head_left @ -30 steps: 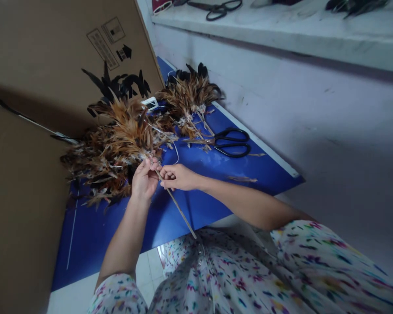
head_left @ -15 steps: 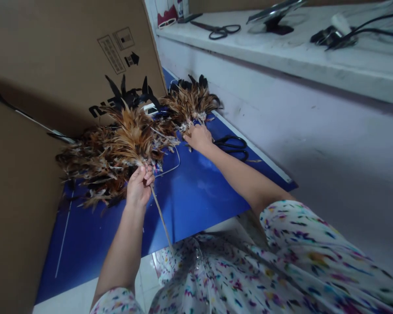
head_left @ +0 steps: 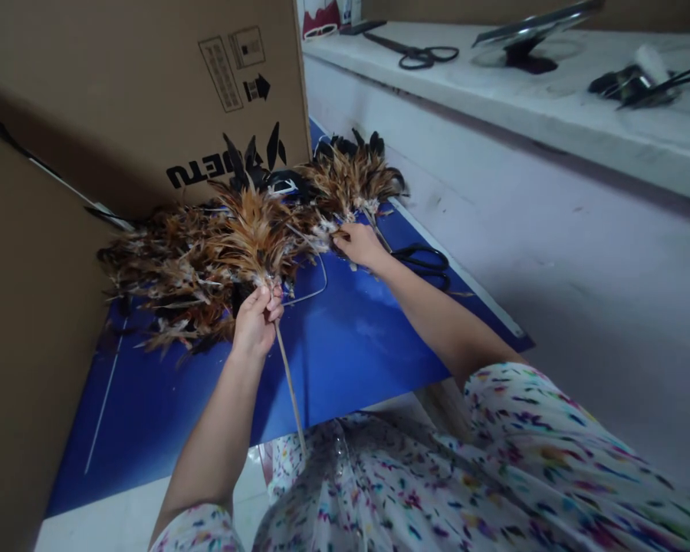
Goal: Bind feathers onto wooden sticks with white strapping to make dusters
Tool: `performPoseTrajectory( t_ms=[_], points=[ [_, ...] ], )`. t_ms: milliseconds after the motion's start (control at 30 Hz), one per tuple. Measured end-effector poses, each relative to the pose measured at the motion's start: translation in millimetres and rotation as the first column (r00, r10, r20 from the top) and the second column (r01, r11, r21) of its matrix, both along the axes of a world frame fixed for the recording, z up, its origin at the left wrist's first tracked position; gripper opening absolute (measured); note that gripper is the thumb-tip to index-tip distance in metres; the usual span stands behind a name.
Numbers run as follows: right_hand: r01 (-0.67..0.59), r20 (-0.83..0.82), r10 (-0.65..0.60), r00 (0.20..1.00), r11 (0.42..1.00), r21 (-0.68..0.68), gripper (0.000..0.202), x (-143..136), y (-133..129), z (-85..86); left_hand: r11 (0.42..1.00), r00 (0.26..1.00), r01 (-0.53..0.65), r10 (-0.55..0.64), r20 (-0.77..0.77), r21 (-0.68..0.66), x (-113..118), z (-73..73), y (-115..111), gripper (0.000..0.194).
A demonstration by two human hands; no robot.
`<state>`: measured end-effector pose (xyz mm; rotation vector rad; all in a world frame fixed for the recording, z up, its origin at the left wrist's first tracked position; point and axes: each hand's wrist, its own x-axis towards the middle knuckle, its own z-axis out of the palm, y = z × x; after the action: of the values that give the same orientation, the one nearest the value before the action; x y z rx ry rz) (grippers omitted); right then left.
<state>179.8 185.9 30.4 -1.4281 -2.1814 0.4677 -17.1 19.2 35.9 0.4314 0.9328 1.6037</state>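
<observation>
The stick is grasped near its brown feathers by the left hand, over the blue table. Farther right, the right hand is placed beside a feather bunch; its hold cannot be told. The scissors are partly hidden.

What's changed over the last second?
The right hand left the stick and moved forward and right to the far feathers; whether it grips any is unclear. The left hand still holds the stick; black-handled scissors remain on the blue table.
</observation>
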Motion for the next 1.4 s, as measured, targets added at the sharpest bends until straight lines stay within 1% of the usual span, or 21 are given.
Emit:
performPoseTrajectory(
  t_ms=[67, 133, 200, 233, 300, 367, 467, 533, 600, 700, 767, 867, 933, 967, 1033, 1100, 1133, 1200, 1267, 1333, 1400],
  points=[
    [-0.146, -0.198, 0.129, 0.972, 0.987, -0.073, 0.023, 5.3, -9.9, -1.2, 1.000, 1.000, 0.005, -0.005, 0.002, -0.007, 0.2, -0.3, 0.3, 0.006],
    [-0.286, -0.372, 0.225, 0.900, 0.951, -0.115, 0.022, 10.2, -20.4, -3.1, 1.000, 1.000, 0.007, -0.007, -0.002, -0.010, 0.7, 0.0, 0.1, 0.008],
    [-0.376, -0.449, 0.282, 0.848, 0.917, -0.135, 0.020, 15.5, -31.5, -3.9, 1.000, 1.000, 0.009, -0.009, -0.004, -0.019, 1.5, 0.9, -0.3, 0.008],
    [-0.396, -0.443, 0.301, 0.845, 0.908, -0.139, 0.018, 18.6, -37.0, -3.7, 1.000, 1.000, 0.010, -0.010, -0.002, -0.025, 2.0, 1.4, -0.4, 0.008],
    [-0.402, -0.364, 0.333, 0.870, 0.907, -0.130, 0.015, 26.2, -47.4, -2.3, 0.999, 1.000, 0.018, -0.018, 0.000, -0.032, 3.3, 2.3, -0.6, 0.007],
    [-0.390, -0.240, 0.359, 0.902, 0.916, -0.095, 0.015, 35.5, -55.9, 0.1, 0.999, 0.999, 0.033, -0.033, -0.003, -0.032, 4.6, 2.7, -0.6, 0.006],
    [-0.430, -0.067, 0.426, 0.902, 0.900, -0.068, 0.023, 50.4, -64.3, 5.6, 0.998, 0.998, 0.059, -0.060, -0.006, -0.027, 6.0, 2.5, -0.5, 0.005],
    [-0.449, -0.005, 0.450, 0.893, 0.890, -0.073, 0.034, 57.5, -67.3, 11.0, 0.997, 0.997, 0.071, -0.071, -0.004, -0.020, 6.6, 2.1, -0.7, 0.006],
    [-0.418, -0.011, 0.418, 0.908, 0.907, -0.059, 0.039, 59.1, -68.8, 17.0, 0.997, 0.997, 0.081, -0.081, -0.002, -0.017, 7.2, 2.0, -0.9, 0.007],
    [-0.354, -0.069, 0.351, 0.934, 0.934, -0.039, 0.031, 47.1, -68.5, 22.9, 0.996, 0.996, 0.089, -0.089, -0.005, -0.026, 8.2, 2.1, -0.9, 0.005],
    [-0.366, -0.035, 0.364, 0.931, 0.929, -0.055, 0.026, 31.1, -67.3, 23.6, 0.996, 0.996, 0.089, -0.089, -0.012, -0.032, 8.8, 2.0, -0.7, 0.004],
    [-0.342, 0.196, 0.358, 0.913, 0.933, -0.108, 0.022, 3.9, -65.9, 21.8, 0.995, 0.996, 0.091, -0.092, -0.018, -0.032, 9.0, 1.1, -0.6, 0.004],
    [-0.296, 0.360, 0.324, 0.875, 0.946, -0.131, 0.026, -10.8, -65.6, 20.0, 0.995, 0.996, 0.089, -0.090, -0.018, -0.032, 8.9, 0.6, -0.8, 0.007],
    [-0.291, 0.412, 0.322, 0.852, 0.947, -0.137, 0.027, -16.2, -65.5, 18.8, 0.996, 0.996, 0.086, -0.087, -0.018, -0.033, 8.9, 0.5, -0.9, 0.008],
    [-0.317, 0.445, 0.351, 0.824, 0.936, -0.151, 0.021, -22.6, -65.0, 16.2, 0.996, 0.997, 0.080, -0.081, -0.015, -0.038, 9.0, 0.9, -1.2, 0.009],
    [-0.361, 0.385, 0.402, 0.831, 0.916, -0.177, 0.012, -23.9, -63.8, 13.7, 0.996, 0.997, 0.078, -0.078, -0.006, -0.039, 9.3, 1.9, -1.5, 0.009],
    [-0.383, 0.317, 0.423, 0.849, 0.905, -0.184, 0.010, -22.9, -63.1, 13.0, 0.996, 0.997, 0.080, -0.080, 0.000, -0.039, 9.5, 2.3, -1.5, 0.009],
    [-0.413, 0.102, 0.437, 0.894, 0.890, -0.196, 0.007, -19.0, -61.8, 13.6, 0.996, 0.996, 0.085, -0.085, 0.010, -0.041, 9.8, 2.9, -1.5, 0.009],
    [-0.440, -0.178, 0.407, 0.896, 0.868, -0.230, 0.005, -14.2, -61.7, 17.3, 0.995, 0.996, 0.085, -0.085, 0.012, -0.046, 10.1, 2.8, -1.3, 0.009],
    [-0.469, -0.433, 0.329, 0.839, 0.841, -0.270, 0.007, -10.1, -62.6, 22.8, 0.995, 0.996, 0.084, -0.083, 0.011, -0.049, 10.3, 2.2, -1.0, 0.011],
    [-0.499, -0.619, 0.241, 0.748, 0.818, -0.285, 0.009, -7.4, -63.7, 27.9, 0.995, 0.996, 0.087, -0.087, 0.012, -0.052, 10.7, 1.7, -0.8, 0.009]
  ],
)
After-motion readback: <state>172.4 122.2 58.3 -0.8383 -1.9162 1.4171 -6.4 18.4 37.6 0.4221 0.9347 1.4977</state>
